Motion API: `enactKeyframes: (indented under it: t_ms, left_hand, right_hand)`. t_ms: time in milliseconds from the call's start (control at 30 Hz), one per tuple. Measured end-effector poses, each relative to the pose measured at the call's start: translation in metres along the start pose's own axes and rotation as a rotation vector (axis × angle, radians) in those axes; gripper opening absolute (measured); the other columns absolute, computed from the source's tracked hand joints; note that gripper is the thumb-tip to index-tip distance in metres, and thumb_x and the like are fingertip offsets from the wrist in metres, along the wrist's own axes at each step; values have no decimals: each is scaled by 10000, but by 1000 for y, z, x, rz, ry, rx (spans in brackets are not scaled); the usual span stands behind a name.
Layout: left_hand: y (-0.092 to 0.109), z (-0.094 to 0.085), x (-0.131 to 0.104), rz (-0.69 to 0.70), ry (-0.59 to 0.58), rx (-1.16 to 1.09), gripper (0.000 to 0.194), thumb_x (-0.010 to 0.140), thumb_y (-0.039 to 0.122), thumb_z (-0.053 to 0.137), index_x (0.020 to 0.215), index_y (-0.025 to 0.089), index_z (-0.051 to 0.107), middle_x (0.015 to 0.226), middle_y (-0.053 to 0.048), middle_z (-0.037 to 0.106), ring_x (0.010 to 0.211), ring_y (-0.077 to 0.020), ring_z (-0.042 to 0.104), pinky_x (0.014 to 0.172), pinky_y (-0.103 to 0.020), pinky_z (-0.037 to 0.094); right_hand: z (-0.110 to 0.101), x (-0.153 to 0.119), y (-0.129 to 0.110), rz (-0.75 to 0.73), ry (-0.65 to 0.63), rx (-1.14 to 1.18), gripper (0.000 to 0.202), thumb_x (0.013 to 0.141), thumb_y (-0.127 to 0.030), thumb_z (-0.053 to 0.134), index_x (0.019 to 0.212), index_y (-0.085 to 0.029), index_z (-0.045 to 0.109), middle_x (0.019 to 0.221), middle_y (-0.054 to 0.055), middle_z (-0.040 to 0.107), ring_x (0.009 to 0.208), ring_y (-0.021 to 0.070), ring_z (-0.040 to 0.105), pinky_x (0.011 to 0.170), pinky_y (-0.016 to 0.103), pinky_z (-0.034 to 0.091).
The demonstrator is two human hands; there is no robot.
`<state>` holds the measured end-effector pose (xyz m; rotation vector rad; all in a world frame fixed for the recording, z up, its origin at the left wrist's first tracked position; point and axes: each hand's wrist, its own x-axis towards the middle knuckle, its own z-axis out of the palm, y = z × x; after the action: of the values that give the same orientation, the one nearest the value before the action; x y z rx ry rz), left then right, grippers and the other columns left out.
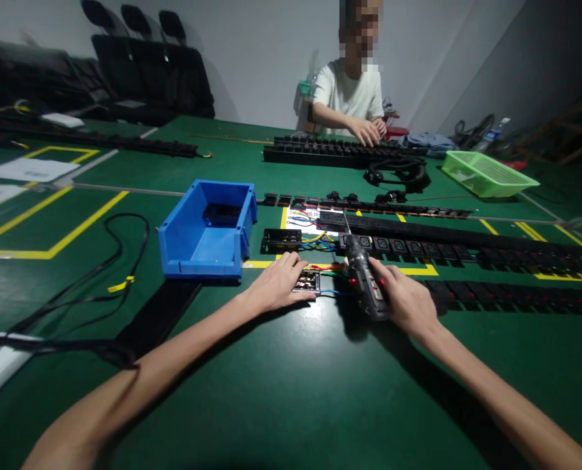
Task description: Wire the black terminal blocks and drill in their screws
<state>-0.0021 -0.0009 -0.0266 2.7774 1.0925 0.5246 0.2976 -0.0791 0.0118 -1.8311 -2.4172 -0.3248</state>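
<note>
My right hand [411, 300] is wrapped round a dark cordless electric screwdriver [367, 284], whose thin bit points away from me over a row of black sockets [398, 247]. A small red light shows on the tool. My left hand [278, 284] holds a small black module [308, 282] with metal contacts, fingers on its far side and thumb at its near edge. Red, green and blue wires lead from the module to the right, under the screwdriver. Just beyond sits a second black module [282, 240] with yellow and blue wires. My left palm is hidden.
A blue bin [203, 251] with something dark inside stands left of my hands. Black cables [117, 261] lie further left. Long black strips [516, 297] extend right. Across the green table [320, 391], a person [350, 98] handles another strip [320, 153] near a green basket [487, 176].
</note>
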Motion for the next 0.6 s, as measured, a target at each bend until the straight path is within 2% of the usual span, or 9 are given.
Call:
enactKeyframes:
  t_ms: [100,233,333,467,533,600]
  left_hand:
    - [-4,7,0,-13,-18,10,632,856,674,514,1196,140,523,1107,-122,518,982,-260,551,858,-396,498]
    - [-10,12,3,-43,-14,-5,594,871,654,508,1178,146,530,1091,-113,516,931,-248,574,810,-381,506]
    - [-16,11,8,-62,-5,-17,594,863,652,528,1170,144,538,1104,-115,518,940,-245,584,827,-379,506]
    - [-19,6,11,-49,-4,-43,623,840,653,565,1205,149,537,1148,-122,524,966,-253,582,845,-394,505]
    - [-19,3,12,-41,37,-77,549,887,587,545,1230,159,535,1150,-117,530,1006,-258,567,869,-405,497]
    - [-19,0,12,-42,121,-142,387,973,431,459,1237,162,544,1125,-109,542,1041,-244,548,916,-407,480]
  right_hand:
    - [13,10,-7,-81,4,-152,719,879,-127,483,1529,-266,210,1132,109,614,862,240,648,672,311,482]
    - [19,22,-14,-154,40,-185,694,899,-99,445,1531,-281,224,1174,116,601,918,236,637,717,316,489]
    - [22,34,-16,-142,72,-108,673,895,-149,484,1524,-232,258,1191,111,603,922,237,640,707,311,501]
    - [18,46,-13,-105,103,1,746,856,-206,556,1535,-204,247,1205,109,614,922,257,654,689,320,523]
    - [9,46,-10,-91,121,101,771,848,-225,574,1541,-223,237,1245,108,607,925,261,665,703,327,539]
    - [-1,43,-6,-102,145,301,761,854,-253,583,1538,-233,249,1316,108,581,993,263,664,783,338,552]
